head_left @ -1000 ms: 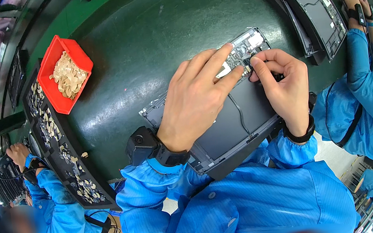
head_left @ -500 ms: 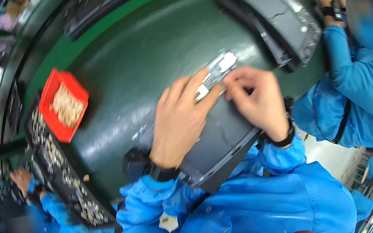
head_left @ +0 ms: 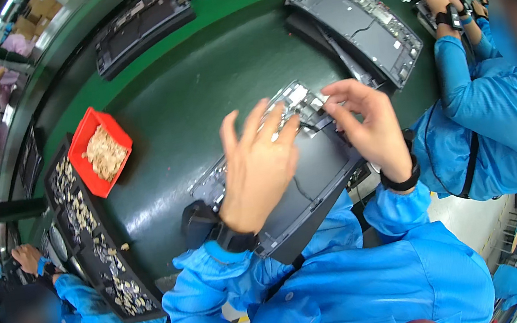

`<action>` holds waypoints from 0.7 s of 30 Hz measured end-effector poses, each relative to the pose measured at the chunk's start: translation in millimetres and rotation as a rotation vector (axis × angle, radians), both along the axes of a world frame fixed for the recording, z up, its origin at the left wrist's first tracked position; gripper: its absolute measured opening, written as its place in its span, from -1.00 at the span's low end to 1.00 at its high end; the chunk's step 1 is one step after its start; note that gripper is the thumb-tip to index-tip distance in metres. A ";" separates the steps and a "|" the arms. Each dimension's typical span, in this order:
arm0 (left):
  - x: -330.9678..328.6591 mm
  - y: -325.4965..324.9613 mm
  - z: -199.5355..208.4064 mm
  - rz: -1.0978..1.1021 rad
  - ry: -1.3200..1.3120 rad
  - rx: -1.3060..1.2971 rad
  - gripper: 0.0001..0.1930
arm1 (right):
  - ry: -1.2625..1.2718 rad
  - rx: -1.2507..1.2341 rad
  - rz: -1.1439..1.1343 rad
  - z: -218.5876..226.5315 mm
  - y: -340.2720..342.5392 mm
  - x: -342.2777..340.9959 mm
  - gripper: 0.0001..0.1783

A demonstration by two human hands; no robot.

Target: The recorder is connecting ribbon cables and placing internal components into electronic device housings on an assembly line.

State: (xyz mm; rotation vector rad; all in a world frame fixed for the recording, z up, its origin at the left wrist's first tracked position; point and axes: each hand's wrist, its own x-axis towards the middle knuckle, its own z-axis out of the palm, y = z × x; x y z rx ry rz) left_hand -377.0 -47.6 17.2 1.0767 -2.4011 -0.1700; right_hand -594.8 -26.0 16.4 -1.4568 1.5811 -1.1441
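A dark laptop chassis (head_left: 304,185) lies open-side up on the green bench in front of me, tilted in view. Along its far edge runs a bright strip of electronic parts and a circuit board (head_left: 296,96). Over that strip rests my left hand (head_left: 262,164), fingers spread and palm down, covering part of the board. My right hand (head_left: 367,122) is at the board's right end, its thumb and index finger drawn close together in a pinch. Whatever may sit between those fingertips is too small to make out.
Left on the bench are a red bin (head_left: 100,153) of small pale pieces and a long black tray (head_left: 97,248) strewn with small parts. More laptop chassis (head_left: 355,28) lie stacked far right, another (head_left: 143,29) far left. Co-workers in blue sit on both sides.
My right hand has shifted right and slightly opened its pinch, uncovering more of the board. My left hand's fingers have spread wider. The view has moved a little.
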 end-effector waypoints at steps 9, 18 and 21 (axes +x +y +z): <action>-26.0 -20.8 -27.2 -0.279 0.294 0.192 -0.80 | -0.342 0.011 0.003 -8.5 0.4 -28.5 -0.69; -35.6 -17.9 -17.9 -0.292 0.133 0.076 -0.80 | -0.306 0.070 -0.067 -20.7 11.7 -45.7 -0.64; -38.5 -16.8 -17.8 -0.271 0.148 0.079 -0.80 | -0.298 0.096 -0.054 -24.5 11.5 -44.4 -0.65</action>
